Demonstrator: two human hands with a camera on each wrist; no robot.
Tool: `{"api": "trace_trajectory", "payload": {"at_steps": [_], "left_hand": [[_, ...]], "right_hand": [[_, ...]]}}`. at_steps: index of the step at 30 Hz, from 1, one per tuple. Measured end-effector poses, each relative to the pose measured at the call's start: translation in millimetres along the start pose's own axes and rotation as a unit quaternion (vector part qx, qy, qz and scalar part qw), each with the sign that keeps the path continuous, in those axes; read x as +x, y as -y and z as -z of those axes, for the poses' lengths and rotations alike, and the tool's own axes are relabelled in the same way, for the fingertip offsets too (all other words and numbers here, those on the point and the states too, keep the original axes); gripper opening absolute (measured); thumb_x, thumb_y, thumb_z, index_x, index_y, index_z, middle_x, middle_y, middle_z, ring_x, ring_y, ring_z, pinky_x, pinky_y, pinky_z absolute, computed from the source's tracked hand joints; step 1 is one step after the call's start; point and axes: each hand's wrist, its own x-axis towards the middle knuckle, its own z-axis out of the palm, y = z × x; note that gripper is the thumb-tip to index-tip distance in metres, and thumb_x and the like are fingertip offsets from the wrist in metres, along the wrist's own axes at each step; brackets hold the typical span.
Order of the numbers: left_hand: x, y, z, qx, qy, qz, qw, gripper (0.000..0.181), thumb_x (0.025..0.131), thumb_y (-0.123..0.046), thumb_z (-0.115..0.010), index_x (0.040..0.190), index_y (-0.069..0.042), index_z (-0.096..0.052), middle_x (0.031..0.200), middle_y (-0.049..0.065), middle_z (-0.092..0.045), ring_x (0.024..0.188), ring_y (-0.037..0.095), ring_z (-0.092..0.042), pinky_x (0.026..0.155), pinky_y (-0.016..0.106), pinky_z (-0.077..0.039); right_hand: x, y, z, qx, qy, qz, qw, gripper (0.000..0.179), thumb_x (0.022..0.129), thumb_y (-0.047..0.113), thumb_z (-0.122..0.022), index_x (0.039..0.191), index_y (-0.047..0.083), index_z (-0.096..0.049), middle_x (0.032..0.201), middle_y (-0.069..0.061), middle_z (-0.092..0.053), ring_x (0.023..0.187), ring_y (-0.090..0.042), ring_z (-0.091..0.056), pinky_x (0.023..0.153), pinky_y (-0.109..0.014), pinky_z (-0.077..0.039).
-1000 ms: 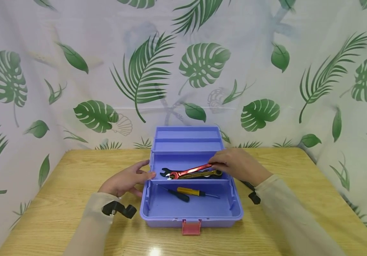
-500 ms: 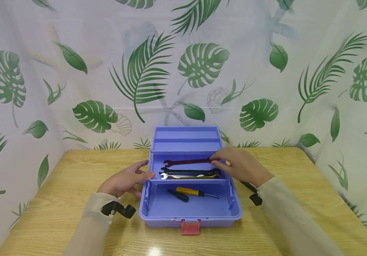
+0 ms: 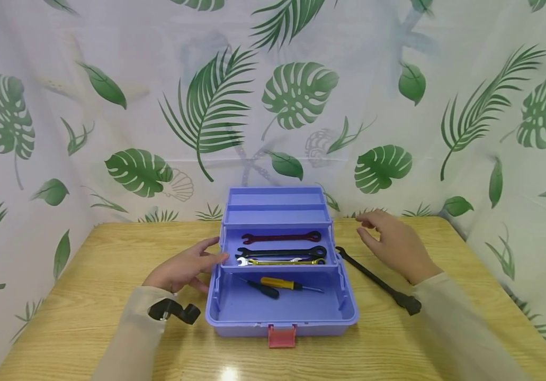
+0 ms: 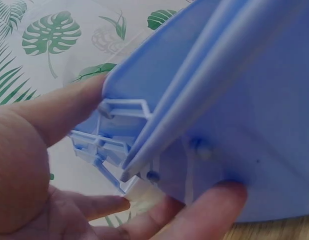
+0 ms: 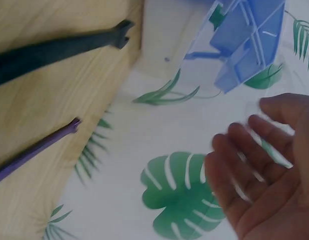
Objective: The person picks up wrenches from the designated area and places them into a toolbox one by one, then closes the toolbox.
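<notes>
My left hand [image 3: 187,267] grips the left side of the open blue toolbox [image 3: 284,330], thumb at the tray's edge; in the left wrist view its fingertips [image 4: 229,192] press the box's side wall. In the raised tray lie a dark red wrench [image 3: 279,238], a black wrench [image 3: 277,253] and a gold wrench [image 3: 287,262], with silver showing beside the gold. My right hand [image 3: 392,243] is raised to the right of the box, holding nothing, fingers loosely bent. Below it a black wrench [image 3: 368,273] lies on the table.
Inside the bottom compartment are a yellow-handled screwdriver [image 3: 277,283] and a black-handled screwdriver [image 3: 268,290]. A purple wrench [image 5: 39,150] lies on the table in the right wrist view. A leaf-print curtain [image 3: 158,106] hangs behind the table [image 3: 125,241].
The right hand set the red wrench down at the back of the tray, let go and moved right, out of the box. The left hand stayed at the box's side.
</notes>
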Motion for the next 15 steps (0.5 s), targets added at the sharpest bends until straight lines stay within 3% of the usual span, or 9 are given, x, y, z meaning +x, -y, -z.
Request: {"api": "trace_trajectory", "payload": {"at_steps": [6,10,15], "left_hand": [[0.5,0.3,-3.3,-0.015,0.003,-0.001,0.9999,0.073,0.092,-0.053,-0.054,0.149,-0.021,-0.022,0.127,0.014,-0.057,0.107,0.033,-0.061,0.067,0.051,-0.057],[2.1,-0.7,-6.5,-0.006,-0.007,0.000,1.0000,0.070,0.092,-0.050,-0.054,0.149,-0.021,-0.025,0.129,0.013,-0.055,0.106,0.032,-0.061,0.065,0.050,-0.057],[-1.0,-1.9,-6.9,-0.008,-0.007,0.003,0.9999,0.065,0.094,-0.048,-0.053,0.148,-0.023,-0.027,0.127,0.013,-0.055,0.107,0.035,-0.060,0.066,0.050,-0.057]], "right_hand": [[-16.6,-25,12,-0.036,0.106,-0.102,0.9884,0.031,0.092,0.027,-0.058,0.112,0.005,-0.064,0.103,-0.013,-0.064,0.093,-0.030,-0.062,0.073,-0.050,-0.051],[-28.4,-47,14,-0.057,0.194,-0.145,0.9685,0.031,0.089,0.028,-0.062,0.104,0.001,-0.065,0.097,-0.015,-0.066,0.083,-0.030,-0.061,0.064,-0.047,-0.051],[-44.7,-68,8,-0.034,0.283,-0.195,0.9385,0.028,0.085,0.034,-0.067,0.085,0.006,-0.062,0.081,-0.007,-0.063,0.069,-0.021,-0.054,0.055,-0.036,-0.044]]}}
